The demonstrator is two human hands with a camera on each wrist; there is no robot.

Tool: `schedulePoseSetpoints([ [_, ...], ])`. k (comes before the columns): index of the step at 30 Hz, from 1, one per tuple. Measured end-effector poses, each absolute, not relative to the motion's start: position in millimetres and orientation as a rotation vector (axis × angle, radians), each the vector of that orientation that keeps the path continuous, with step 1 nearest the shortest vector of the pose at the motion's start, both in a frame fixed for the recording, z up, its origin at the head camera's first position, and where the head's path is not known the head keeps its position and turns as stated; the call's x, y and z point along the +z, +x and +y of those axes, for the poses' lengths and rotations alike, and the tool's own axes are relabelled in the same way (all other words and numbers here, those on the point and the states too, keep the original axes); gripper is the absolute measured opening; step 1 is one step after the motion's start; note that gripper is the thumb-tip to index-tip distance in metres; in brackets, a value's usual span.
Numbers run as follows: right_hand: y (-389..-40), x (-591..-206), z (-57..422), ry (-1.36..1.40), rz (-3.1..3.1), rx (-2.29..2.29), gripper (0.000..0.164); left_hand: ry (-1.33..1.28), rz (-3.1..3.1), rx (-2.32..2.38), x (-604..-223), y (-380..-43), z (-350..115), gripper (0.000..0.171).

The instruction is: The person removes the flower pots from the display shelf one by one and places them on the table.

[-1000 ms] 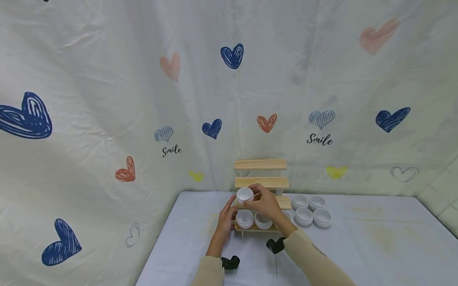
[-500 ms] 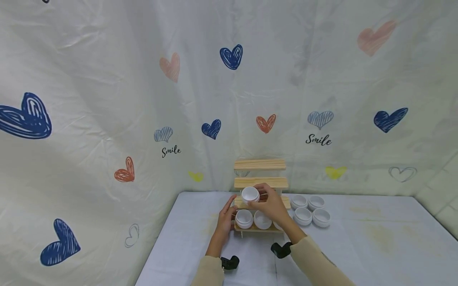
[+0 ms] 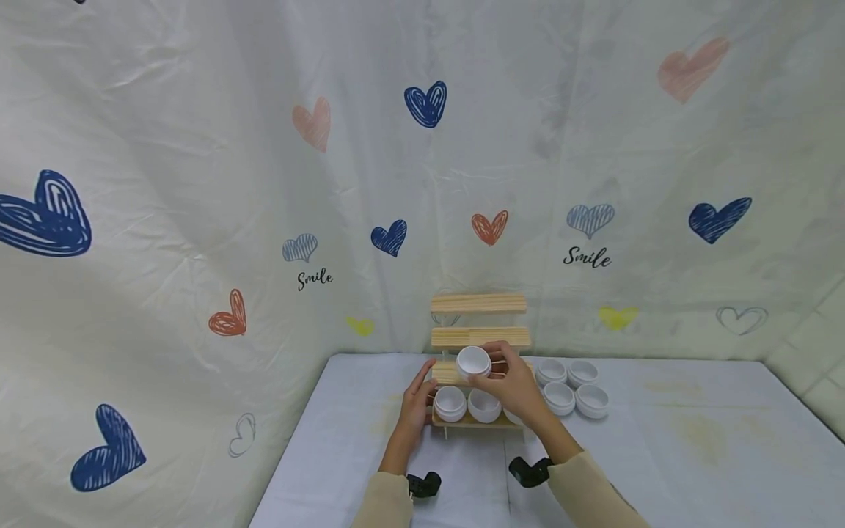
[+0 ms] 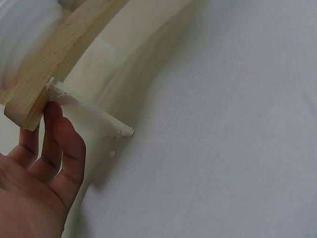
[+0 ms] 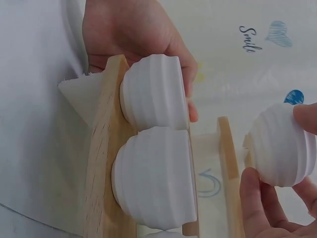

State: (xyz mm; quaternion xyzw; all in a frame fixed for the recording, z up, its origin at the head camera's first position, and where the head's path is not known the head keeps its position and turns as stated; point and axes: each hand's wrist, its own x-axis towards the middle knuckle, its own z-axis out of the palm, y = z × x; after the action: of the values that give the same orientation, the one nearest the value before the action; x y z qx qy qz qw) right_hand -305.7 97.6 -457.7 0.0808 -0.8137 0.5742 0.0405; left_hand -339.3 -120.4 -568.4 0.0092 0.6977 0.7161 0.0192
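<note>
My right hand (image 3: 517, 389) pinches a white, round, ribbed bowl (image 3: 474, 363) between thumb and fingertips, its opening facing up, just over the second shelf from the bottom of a stepped, pale wooden stand (image 3: 480, 337); I cannot tell whether the bowl's base touches the board. My left hand (image 3: 414, 407) is at the stand's left end, fingers extended and only slightly bent, one fingertip against the end of the lowest shelf (image 3: 469, 423), right beside a thin white support leg (image 4: 94, 106) that slants down to the table. On that lowest shelf two more white ribbed bowls sit side by side, a left one (image 3: 450, 404) nearest my left fingers and a middle one (image 3: 485, 406), with a third (image 3: 512, 417) partly hidden by my right hand. Both my wrists carry black devices, and beige sleeves (image 3: 594, 493) cover my forearms. Just right of the stand, four matching white bowls (image 3: 592, 401) stand in two rows on a table spread with white cloth (image 3: 667, 469). Behind everything hangs a white sheet (image 3: 515, 154) printed with blue, red, pink and yellow hearts and the word "Smile".
</note>
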Motion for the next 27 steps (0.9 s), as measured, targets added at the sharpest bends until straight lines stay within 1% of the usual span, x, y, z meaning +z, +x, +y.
schedulePoseSetpoints([
  [8,-301.2,-462.9,105.6,0.294,-2.428,1.816,0.059,0.030,2.162,2.235,-567.9,-338.8,-120.1,0.050],
  [20,-291.7,-461.1,117.5,0.224,-2.430,1.845,0.057,0.050,2.139,2.256,-567.3,-338.2,-119.0,0.052],
  [27,-286.8,-464.0,126.1,0.211,-2.424,1.840,0.060,0.051,2.145,2.248,-567.1,-337.9,-119.0,0.053],
])
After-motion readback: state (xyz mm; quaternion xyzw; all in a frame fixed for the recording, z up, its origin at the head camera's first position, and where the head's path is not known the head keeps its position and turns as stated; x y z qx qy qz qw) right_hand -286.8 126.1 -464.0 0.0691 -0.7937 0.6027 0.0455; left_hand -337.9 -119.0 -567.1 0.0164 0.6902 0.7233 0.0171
